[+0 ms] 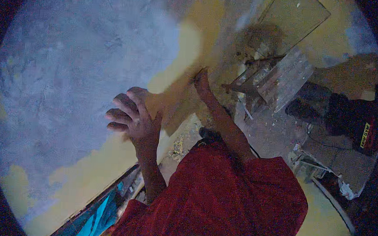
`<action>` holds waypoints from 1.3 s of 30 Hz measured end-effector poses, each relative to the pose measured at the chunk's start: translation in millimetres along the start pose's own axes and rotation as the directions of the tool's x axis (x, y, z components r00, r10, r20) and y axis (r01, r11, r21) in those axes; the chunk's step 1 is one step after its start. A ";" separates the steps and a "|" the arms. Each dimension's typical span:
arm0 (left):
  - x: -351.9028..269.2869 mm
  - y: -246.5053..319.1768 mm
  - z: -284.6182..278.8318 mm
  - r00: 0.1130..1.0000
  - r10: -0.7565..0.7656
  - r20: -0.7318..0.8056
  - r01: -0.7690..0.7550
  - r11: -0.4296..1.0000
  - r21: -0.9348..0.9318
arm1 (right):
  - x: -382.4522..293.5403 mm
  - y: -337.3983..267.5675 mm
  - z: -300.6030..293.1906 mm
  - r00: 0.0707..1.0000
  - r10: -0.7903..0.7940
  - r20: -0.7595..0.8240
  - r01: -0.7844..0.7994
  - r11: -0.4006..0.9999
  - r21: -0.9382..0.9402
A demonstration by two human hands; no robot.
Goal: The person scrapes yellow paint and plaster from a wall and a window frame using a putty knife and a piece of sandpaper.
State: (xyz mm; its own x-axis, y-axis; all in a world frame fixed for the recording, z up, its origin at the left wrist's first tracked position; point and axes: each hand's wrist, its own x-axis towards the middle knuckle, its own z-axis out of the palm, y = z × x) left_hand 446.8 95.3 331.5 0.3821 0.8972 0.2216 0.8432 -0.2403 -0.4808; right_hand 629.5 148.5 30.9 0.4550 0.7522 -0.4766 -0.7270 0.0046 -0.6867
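My left hand (137, 115) is raised before a wall (82, 64) with patches of blue-grey and yellow. Its fingers are spread and nothing shows in them; whether it touches the wall I cannot tell. Farther up and right, my right hand (202, 78) reaches to the darker ochre part of the wall. Its fingers are dark and blurred, so I cannot see whether they hold anything. Both bare forearms come out of a red garment (220, 190).
To the right, a low wooden frame (242, 85) stands by a grey slatted board (287, 80) on a littered floor (265, 131). Dark bulky things (311, 102) lie beyond. At lower right are torn whitish scraps (345, 187); at lower left, bright blue sheeting (99, 216) lies past a dark edge.
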 end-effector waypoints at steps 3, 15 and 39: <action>-0.2 0.3 7.1 1.000 -0.010 0.020 0.010 0.999 -0.037 | 2.2 0.4 1.9 1.000 0.003 0.010 -0.003 1.000 -0.007; -0.8 4.8 -0.6 0.999 -0.038 -0.011 0.038 0.999 -0.035 | -1.9 5.3 -1.2 0.999 0.035 0.035 -0.034 0.999 -0.031; 5.7 8.6 16.6 0.996 -0.053 -0.071 0.046 0.994 -0.096 | -60.3 2.8 40.4 0.995 -0.092 0.042 0.094 0.993 -0.066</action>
State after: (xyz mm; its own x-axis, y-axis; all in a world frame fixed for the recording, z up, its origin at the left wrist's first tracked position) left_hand 450.0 104.4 314.6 0.3626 0.8801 0.3064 0.8924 -0.2330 -0.3865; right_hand 579.2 129.7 79.9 0.4976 0.7757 -0.3881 -0.6455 0.0323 -0.7631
